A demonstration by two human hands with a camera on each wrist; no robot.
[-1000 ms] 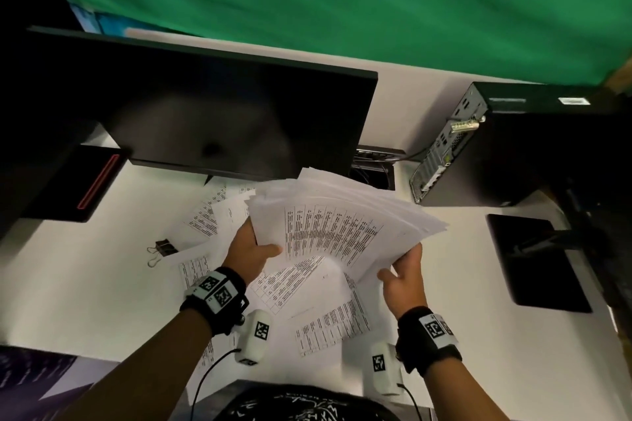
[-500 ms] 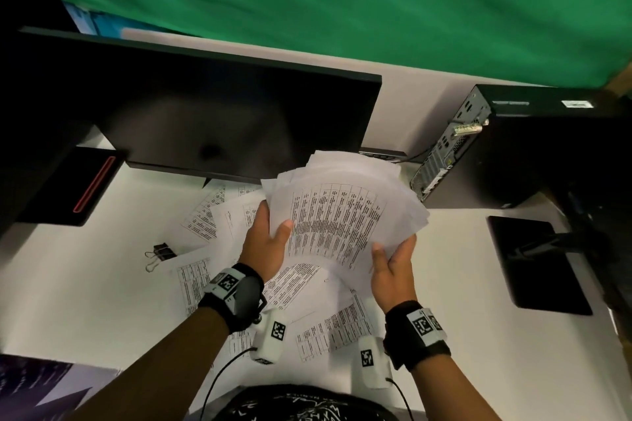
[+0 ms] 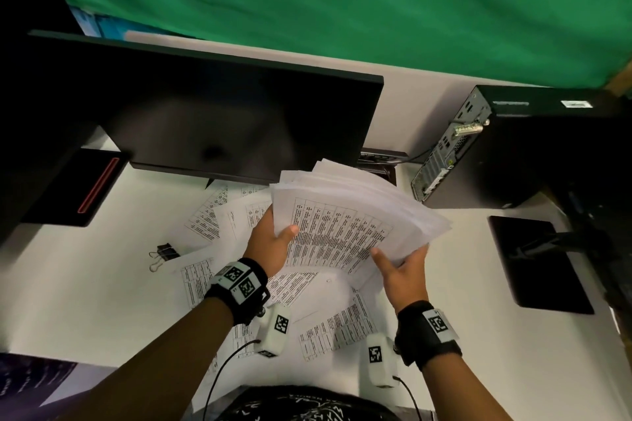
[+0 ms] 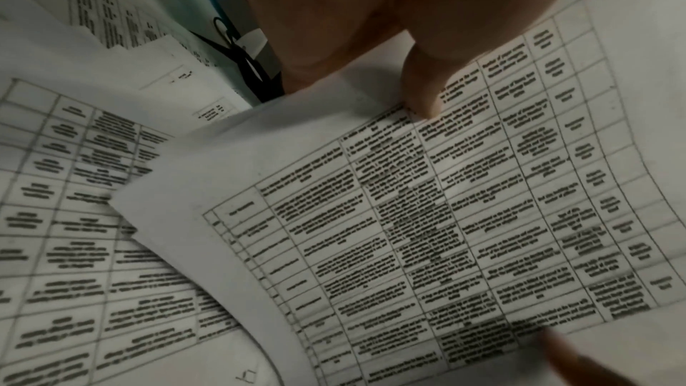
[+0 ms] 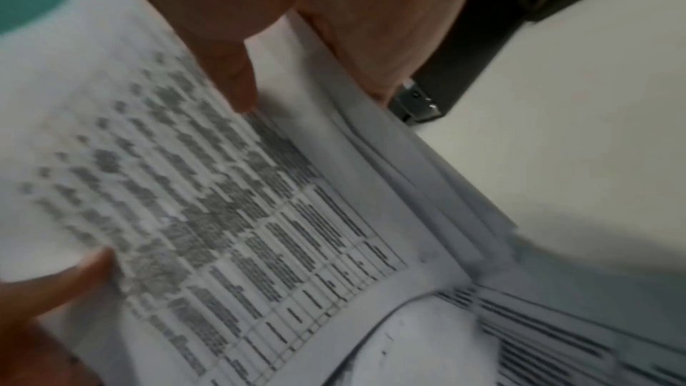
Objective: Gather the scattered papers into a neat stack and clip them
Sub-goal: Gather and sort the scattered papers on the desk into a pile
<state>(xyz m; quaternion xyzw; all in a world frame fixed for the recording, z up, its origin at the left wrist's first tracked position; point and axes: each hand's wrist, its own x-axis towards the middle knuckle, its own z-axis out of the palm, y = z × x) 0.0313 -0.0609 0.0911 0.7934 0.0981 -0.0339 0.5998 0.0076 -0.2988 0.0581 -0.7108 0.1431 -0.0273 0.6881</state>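
A fanned bundle of printed papers point(image 3: 355, 215) is held above the white desk point(image 3: 68, 284), in front of the monitor. My left hand point(image 3: 270, 243) grips its left edge, thumb on the top sheet point(image 4: 445, 216). My right hand point(image 3: 403, 270) grips its lower right corner, thumb on top and fingers underneath point(image 5: 371, 25). The sheets point(image 5: 260, 216) are uneven at the edges. Several loose papers point(image 3: 307, 301) lie scattered on the desk below. A black binder clip point(image 3: 164, 253) lies on the desk left of them; in the left wrist view the clip point(image 4: 248, 63) shows beyond my palm.
A dark monitor point(image 3: 222, 120) stands close behind the bundle, its base point(image 3: 75, 188) at the left. A black computer tower point(image 3: 513, 147) stands at the right, with a black flat stand point(image 3: 537, 263) in front of it. A green cloth point(image 3: 342, 3) hangs behind.
The bundle has swung from leaning right to more upright, then tilted right again. My right hand shifted along its lower edge toward the right corner; both hands kept their grip.
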